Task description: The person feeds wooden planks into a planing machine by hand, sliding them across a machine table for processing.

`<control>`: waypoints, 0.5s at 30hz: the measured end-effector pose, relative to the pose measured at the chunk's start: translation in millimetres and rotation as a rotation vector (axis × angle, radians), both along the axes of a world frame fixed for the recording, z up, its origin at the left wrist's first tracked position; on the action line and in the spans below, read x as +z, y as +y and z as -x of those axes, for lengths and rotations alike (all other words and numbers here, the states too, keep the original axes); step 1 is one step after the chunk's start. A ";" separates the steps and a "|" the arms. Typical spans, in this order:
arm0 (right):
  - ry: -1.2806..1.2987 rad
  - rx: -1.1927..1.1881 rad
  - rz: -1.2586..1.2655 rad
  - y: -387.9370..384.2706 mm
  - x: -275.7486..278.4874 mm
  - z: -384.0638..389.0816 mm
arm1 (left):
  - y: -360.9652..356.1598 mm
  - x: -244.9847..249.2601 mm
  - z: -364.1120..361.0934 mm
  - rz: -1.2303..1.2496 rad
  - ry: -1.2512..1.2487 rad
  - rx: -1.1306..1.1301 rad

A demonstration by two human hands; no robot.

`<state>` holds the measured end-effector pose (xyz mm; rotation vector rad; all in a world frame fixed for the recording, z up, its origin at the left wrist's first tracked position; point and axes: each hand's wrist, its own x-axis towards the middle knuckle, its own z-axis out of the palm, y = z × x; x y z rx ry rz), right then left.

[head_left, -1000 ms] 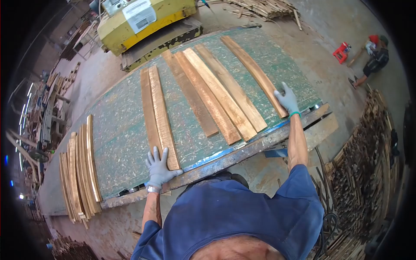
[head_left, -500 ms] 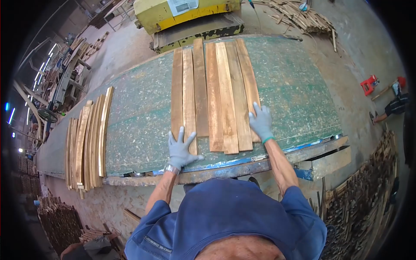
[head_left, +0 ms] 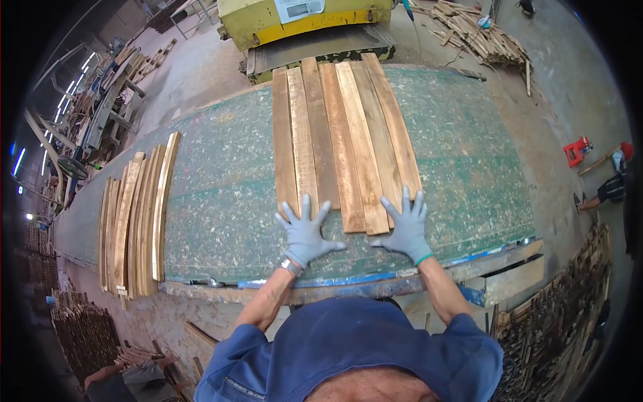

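Several wooden boards [head_left: 343,137] lie side by side on the green work table [head_left: 228,187], their long sides close together. Their near ends are uneven, with the middle ones reaching closest to my body. My left hand [head_left: 308,234], in a grey glove, is spread with its fingertips at the near ends of the left boards. On the other side, my gloved right hand [head_left: 406,233] is also spread, fingertips against the near ends of the right boards. Both palms rest low over the table, and the fingers partly cover the board ends.
A group of narrow wooden strips [head_left: 137,224] lies at the table's left, overhanging the near edge. Beyond the table stands a yellow-green machine [head_left: 305,27]. Scrap wood [head_left: 479,33] is heaped on the floor behind, and stacked sticks [head_left: 556,301] stand at the right. Another person's leg [head_left: 593,201] shows at far right.
My right hand has come from the outer side of the rightmost board to the near ends. My left hand has shifted right and forward, and a left board's near end now sits farther away.
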<state>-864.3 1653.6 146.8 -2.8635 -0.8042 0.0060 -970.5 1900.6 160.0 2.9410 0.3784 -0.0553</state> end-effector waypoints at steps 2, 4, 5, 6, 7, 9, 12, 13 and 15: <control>-0.065 -0.030 -0.077 1.7 -13.7 -9.9 | -9.2 2.1 -15.2 -0.008 0.051 0.042; -0.087 -0.069 -0.022 3.4 -12.0 -27.5 | -7.7 -0.8 -25.0 0.003 0.026 0.069; -0.098 -0.082 0.008 4.0 -10.8 -39.0 | -7.5 -4.2 -29.2 0.013 0.013 0.090; -0.104 -0.054 -0.023 -0.4 -14.2 -53.2 | -5.9 -8.6 -31.6 0.007 -0.022 0.104; -0.108 -0.028 -0.056 -10.1 -18.1 -70.9 | -4.8 -11.0 -34.7 0.010 -0.034 0.112; -0.126 0.003 -0.105 -18.9 -24.4 -94.5 | -1.0 -15.5 -41.7 0.013 -0.061 0.125; -0.178 0.026 -0.145 -15.1 -25.3 -116.6 | 4.8 -25.9 -54.8 0.010 -0.112 0.128; -0.195 0.029 -0.161 -8.3 -25.9 -120.5 | 5.3 -28.3 -60.3 0.010 -0.120 0.131; -0.214 0.067 -0.194 7.1 -29.3 -133.8 | 5.5 -33.0 -75.5 0.003 -0.132 0.139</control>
